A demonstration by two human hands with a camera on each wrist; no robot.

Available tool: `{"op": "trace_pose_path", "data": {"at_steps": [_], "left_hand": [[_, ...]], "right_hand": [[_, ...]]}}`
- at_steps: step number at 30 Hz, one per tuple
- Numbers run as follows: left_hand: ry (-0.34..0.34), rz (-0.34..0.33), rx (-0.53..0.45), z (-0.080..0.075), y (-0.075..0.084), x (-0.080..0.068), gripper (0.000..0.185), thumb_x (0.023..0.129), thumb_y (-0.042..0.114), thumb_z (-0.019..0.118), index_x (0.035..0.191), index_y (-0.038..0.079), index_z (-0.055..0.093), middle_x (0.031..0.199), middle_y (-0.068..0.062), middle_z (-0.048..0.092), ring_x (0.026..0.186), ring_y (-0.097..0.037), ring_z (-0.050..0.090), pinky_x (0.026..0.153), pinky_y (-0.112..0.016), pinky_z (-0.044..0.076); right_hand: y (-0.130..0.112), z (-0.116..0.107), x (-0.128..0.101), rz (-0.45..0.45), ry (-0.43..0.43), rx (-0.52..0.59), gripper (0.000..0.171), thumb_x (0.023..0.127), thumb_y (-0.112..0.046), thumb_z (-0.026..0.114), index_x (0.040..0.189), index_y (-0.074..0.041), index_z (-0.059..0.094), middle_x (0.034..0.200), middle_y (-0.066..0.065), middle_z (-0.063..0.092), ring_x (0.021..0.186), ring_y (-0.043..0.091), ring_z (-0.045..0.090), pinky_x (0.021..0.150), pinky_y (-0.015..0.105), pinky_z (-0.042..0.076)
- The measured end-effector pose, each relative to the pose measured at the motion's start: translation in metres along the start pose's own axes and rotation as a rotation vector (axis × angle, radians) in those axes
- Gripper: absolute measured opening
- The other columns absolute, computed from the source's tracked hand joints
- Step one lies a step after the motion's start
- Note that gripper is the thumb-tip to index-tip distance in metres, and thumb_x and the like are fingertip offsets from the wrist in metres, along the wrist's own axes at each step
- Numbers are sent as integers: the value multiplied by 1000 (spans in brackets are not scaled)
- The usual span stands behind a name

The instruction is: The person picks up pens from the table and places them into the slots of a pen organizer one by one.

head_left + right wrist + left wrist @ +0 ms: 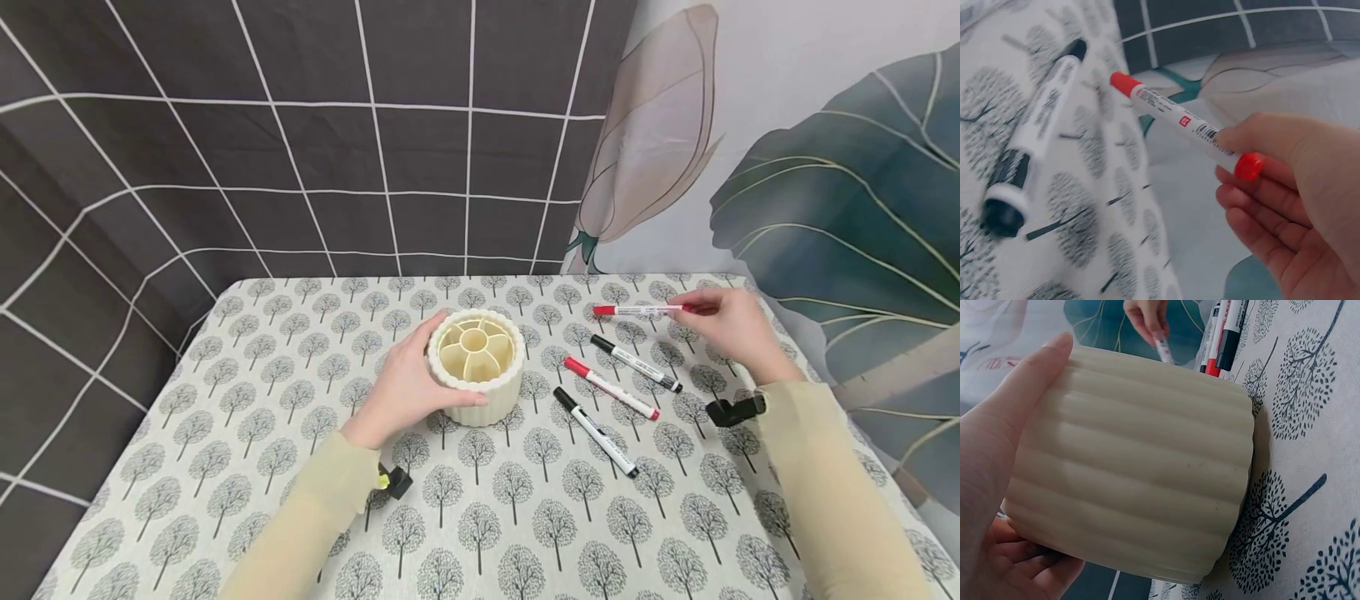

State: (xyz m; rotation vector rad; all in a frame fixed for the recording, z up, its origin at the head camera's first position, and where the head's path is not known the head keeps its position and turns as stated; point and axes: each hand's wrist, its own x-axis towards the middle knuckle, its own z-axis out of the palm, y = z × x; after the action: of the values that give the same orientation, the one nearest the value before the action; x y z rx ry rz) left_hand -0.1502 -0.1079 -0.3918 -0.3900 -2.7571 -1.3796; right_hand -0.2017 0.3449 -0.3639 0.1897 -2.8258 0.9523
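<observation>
A cream, ribbed pen holder with several compartments round a central tube stands upright on the table. My left hand grips it from the left, thumb on the near side and fingers round the far side; the left wrist view shows its ribbed wall up close. Over on the right, my right hand pinches a red-capped white marker near its end, between thumb and fingers. In the right wrist view this marker points away from the palm, its red cap foremost.
Between the hands lie a black-capped marker, a red-capped marker and a nearer black-capped marker, all slanted. The tree-print tablecloth covers the table. Behind it hang a dark grid curtain and a floral one.
</observation>
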Motion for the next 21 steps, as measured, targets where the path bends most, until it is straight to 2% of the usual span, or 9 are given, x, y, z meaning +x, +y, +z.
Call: {"op": "trace_pose_path", "data": {"at_steps": [2, 5, 9, 12, 16, 21], "left_hand": [[1, 1, -3, 0, 0, 0, 138, 46, 69, 93, 160, 19, 33, 151, -5, 47, 133, -30, 48, 107, -61, 41], [7, 7, -3, 0, 0, 1, 138, 45, 69, 94, 159, 20, 34, 150, -5, 49, 132, -29, 48, 106, -61, 41], [9, 13, -1, 0, 0, 1, 137, 44, 70, 94, 158, 21, 36, 148, -5, 51, 130, -30, 50, 105, -61, 43], [7, 15, -4, 0, 0, 1, 136, 44, 70, 94, 158, 22, 37, 148, -5, 51, 130, -30, 51, 104, -60, 44], [5, 11, -2, -1, 1, 2, 135, 45, 68, 95, 158, 23, 37, 148, -5, 51, 130, -29, 51, 104, -59, 44], [0, 6, 2, -1, 1, 2, 135, 46, 66, 95, 158, 22, 36, 149, -5, 50, 131, -29, 50, 105, -58, 44]], "right_hand": [[-7, -4, 0, -2, 46, 2, 26, 92, -21, 79, 108, -1, 77, 98, 15, 74, 74, 0, 61, 57, 17, 48], [-20, -12, 0, 9, 97, 11, 31, 91, -30, 80, 108, -4, 78, 98, 10, 75, 76, -3, 60, 60, 15, 47], [-38, -21, -2, 53, 129, 73, 40, 89, -43, 79, 112, -10, 78, 98, -4, 75, 85, 3, 62, 65, 18, 47], [-52, -25, -2, 78, 138, 130, 42, 88, -45, 79, 115, -13, 77, 98, -9, 74, 93, 9, 62, 69, 22, 46], [-70, -29, -2, 86, 148, 212, 40, 88, -41, 81, 116, -14, 77, 100, -4, 75, 95, 13, 63, 68, 23, 48], [-92, -32, -1, 32, 162, 342, 34, 88, -28, 83, 116, -9, 77, 97, 0, 76, 83, 15, 70, 61, 19, 54]]}}
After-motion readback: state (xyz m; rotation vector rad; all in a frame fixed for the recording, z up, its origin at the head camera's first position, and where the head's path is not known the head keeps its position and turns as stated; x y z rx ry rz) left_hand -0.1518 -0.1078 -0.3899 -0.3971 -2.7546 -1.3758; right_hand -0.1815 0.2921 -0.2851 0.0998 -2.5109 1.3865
